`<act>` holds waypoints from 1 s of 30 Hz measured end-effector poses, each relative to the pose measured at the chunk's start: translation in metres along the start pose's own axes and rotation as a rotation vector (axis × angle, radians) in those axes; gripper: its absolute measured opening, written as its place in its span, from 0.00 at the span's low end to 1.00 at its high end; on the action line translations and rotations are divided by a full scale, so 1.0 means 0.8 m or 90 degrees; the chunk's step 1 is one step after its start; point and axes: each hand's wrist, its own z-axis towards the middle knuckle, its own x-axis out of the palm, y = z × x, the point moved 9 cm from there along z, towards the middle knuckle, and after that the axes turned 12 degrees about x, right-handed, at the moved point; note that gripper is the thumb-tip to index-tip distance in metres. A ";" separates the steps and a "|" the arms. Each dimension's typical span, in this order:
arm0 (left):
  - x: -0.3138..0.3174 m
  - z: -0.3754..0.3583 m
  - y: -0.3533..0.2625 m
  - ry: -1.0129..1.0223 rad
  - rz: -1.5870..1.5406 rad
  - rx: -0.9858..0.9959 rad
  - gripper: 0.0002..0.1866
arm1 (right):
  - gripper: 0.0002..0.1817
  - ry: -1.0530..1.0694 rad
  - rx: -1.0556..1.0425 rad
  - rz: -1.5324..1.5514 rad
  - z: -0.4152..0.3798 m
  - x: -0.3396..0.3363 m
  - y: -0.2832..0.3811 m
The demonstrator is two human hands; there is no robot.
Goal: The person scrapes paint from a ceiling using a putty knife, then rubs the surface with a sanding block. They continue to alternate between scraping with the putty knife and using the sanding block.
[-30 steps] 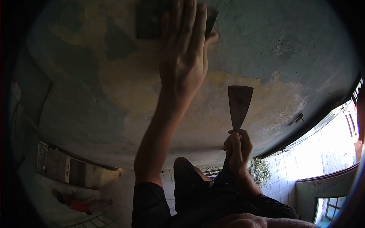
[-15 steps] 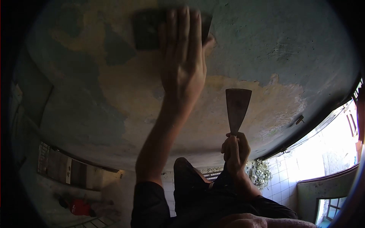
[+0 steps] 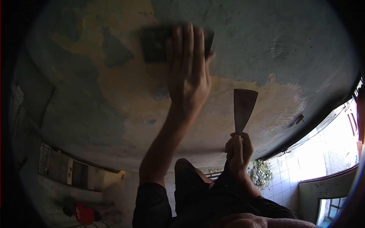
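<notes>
My left hand (image 3: 189,78) is raised against the wall (image 3: 235,45), its fingers laid over a dark rectangular pad (image 3: 155,47) and its thumb at the right edge. The pad lies flat on the wall, which shows green paint and bare yellowish patches. Lower and to the right, my right hand (image 3: 239,152) is closed round the handle of a scraper (image 3: 244,106). The scraper's wide blade points up, and whether it touches the wall I cannot tell.
A person in a red shirt (image 3: 84,213) is at the lower left, below a long opening (image 3: 79,174). Leafy growth (image 3: 261,174) hangs beside white tiles (image 3: 281,182) at the lower right. A hook-like fitting (image 3: 300,119) sticks out at the wall's right side, near the bright opening.
My left hand and the dark pad have moved down and slightly right over the wall. My right hand has shifted a little right with the scraper. The person in red has moved right.
</notes>
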 end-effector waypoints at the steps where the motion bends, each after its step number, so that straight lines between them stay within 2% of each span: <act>1: 0.003 -0.025 -0.007 0.041 0.004 -0.037 0.30 | 0.13 -0.004 0.002 -0.005 0.000 -0.002 -0.001; 3: 0.010 -0.082 -0.030 0.100 -0.071 -0.078 0.30 | 0.13 0.000 0.000 -0.013 0.003 -0.003 0.001; 7: 0.009 -0.059 -0.015 0.106 -0.055 -0.034 0.30 | 0.14 -0.028 0.016 -0.010 0.004 -0.016 0.001; 9: -0.005 0.003 0.007 0.027 -0.019 0.006 0.31 | 0.14 -0.056 0.009 -0.011 0.003 -0.017 0.006; 13: -0.005 0.005 -0.001 -0.030 0.004 0.026 0.31 | 0.14 -0.031 0.006 0.002 -0.001 -0.011 0.003; 15: 0.006 -0.050 -0.024 0.052 -0.061 -0.041 0.31 | 0.14 -0.026 0.003 -0.006 -0.002 -0.008 0.006; 17: 0.017 -0.096 -0.055 0.115 -0.139 -0.033 0.30 | 0.14 -0.014 0.000 -0.022 -0.003 -0.005 0.009; 20: 0.010 -0.108 -0.047 0.069 -0.219 -0.018 0.29 | 0.17 -0.044 0.016 -0.014 -0.005 -0.007 0.008; 24: -0.006 -0.114 -0.036 0.075 -0.217 0.014 0.26 | 0.16 -0.053 0.001 -0.016 -0.003 -0.013 0.008; 26: -0.009 -0.114 -0.032 0.142 -0.121 -0.007 0.25 | 0.14 -0.048 0.003 -0.009 0.002 -0.015 0.005; 30: -0.011 -0.104 -0.029 0.133 -0.122 -0.019 0.24 | 0.14 -0.058 0.007 -0.020 0.002 -0.019 0.000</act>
